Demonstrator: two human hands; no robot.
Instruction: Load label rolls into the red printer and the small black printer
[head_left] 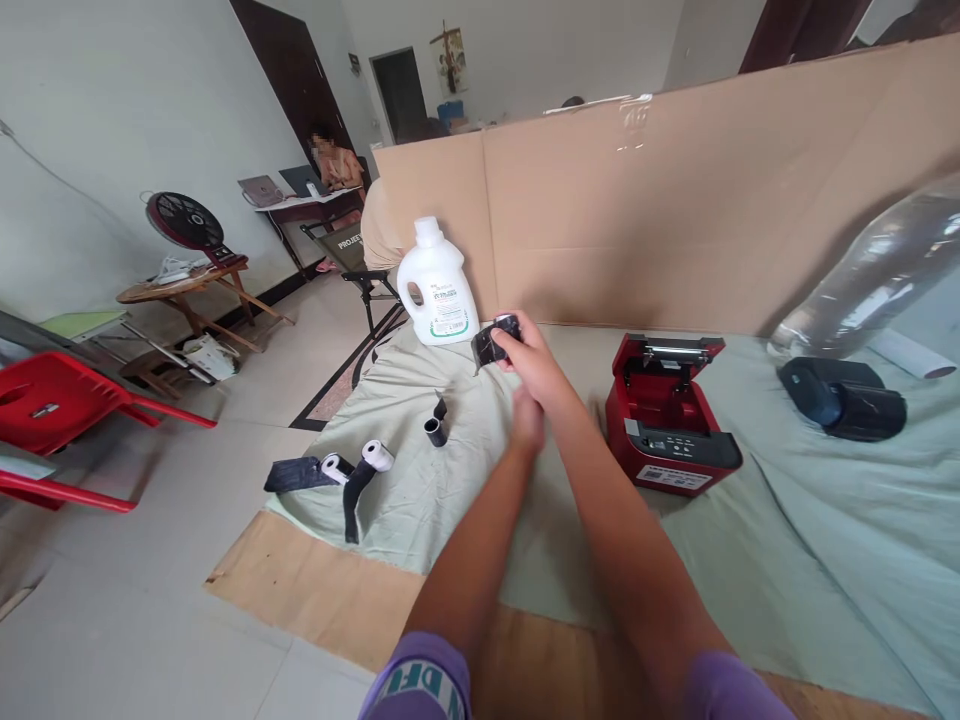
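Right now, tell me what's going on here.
The right hand holds a small black roll over the green cloth, near the white bottle. The left hand sits just below it; whether it holds anything is unclear. A red printer stands open on the right; more rolls lie to the left.

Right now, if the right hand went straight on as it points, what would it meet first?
Most likely the white bottle: the right hand, holding a black roll, points toward it across the green cloth, though depth is unclear.
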